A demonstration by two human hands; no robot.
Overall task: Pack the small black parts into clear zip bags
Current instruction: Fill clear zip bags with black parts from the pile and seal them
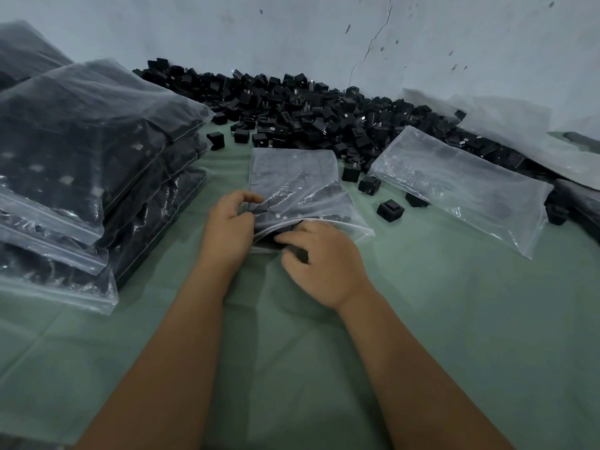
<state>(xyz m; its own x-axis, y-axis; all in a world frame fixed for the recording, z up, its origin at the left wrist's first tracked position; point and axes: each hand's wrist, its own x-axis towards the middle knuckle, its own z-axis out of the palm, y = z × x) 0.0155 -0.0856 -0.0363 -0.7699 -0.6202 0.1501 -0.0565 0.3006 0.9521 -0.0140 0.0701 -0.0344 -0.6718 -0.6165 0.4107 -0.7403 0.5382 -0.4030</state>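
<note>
The zip bag's [302, 186] mouth was pinched by the left hand [229, 227]; black parts [293, 246] were apparently gripped by the right hand [324, 261].

The heap of small parts [308, 115] along the far side is black, a few showing silvery glints. The zip bags [81, 164] stacked at left are clear, dark with black contents. The table [454, 319] cover is pale green, faintly creased; the wall [292, 30] is grey-white, speckled and cracked.

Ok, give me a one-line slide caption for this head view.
Left hand holds a zip bag open while the right hand pushes black parts into it.
</note>
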